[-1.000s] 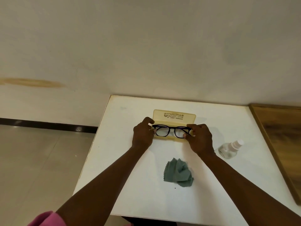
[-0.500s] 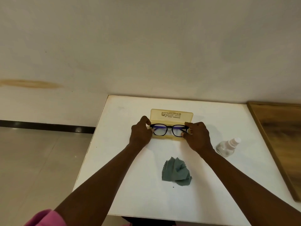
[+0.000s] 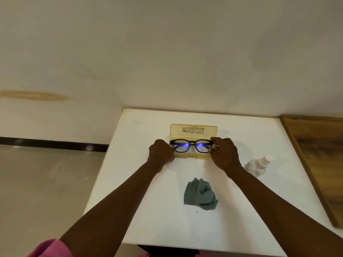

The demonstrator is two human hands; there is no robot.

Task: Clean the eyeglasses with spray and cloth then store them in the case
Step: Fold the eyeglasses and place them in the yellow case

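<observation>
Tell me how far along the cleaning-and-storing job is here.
Cleaning seems over, though the frame cannot confirm it: the cloth and spray bottle lie set aside on the table. In hand: left hand and right hand hold the eyeglasses over the open case. Left: releasing them and closing the lid.

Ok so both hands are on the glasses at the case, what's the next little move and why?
Probably let go of the black-framed eyeglasses, then close the lid: they sit in the open yellow plastic case, with the left hand and right hand at their ends.
</observation>
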